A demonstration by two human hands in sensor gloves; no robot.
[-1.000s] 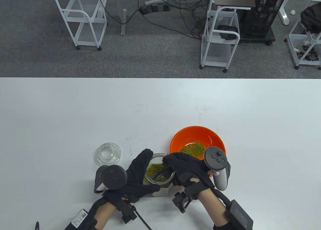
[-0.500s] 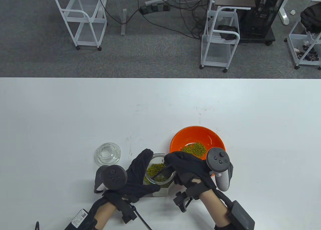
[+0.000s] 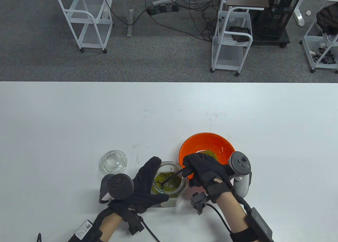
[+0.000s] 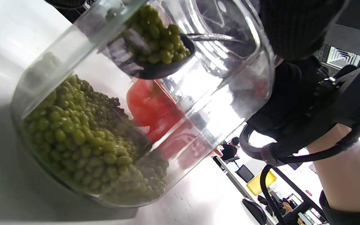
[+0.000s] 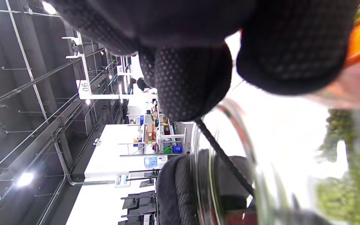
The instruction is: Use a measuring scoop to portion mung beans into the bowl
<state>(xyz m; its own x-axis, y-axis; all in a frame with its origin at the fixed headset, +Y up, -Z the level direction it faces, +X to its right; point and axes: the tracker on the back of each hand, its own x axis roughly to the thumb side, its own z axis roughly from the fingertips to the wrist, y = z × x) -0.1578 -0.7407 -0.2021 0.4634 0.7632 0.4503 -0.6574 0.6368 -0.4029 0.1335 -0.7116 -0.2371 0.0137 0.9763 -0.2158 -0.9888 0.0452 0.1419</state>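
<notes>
Meanwhile left hand (image 3: 144,184) grips faceted glass jar (image 3: 169,185); right hand (image 3: 204,170) pinches black scoop (image 4: 159,59) heaped with beans.

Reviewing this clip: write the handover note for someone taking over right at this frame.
Left hand grips the glass jar, steadying it on the table.
Right hand pinches the scoop handle; the bowl of the scoop is inside the jar, loaded with mung beans.
Done: some beans already lie in the orange bowl, right of the jar.
Left: lift the scoop out, tip it into the bowl.
The jar lid lies to the jar's left.
</notes>
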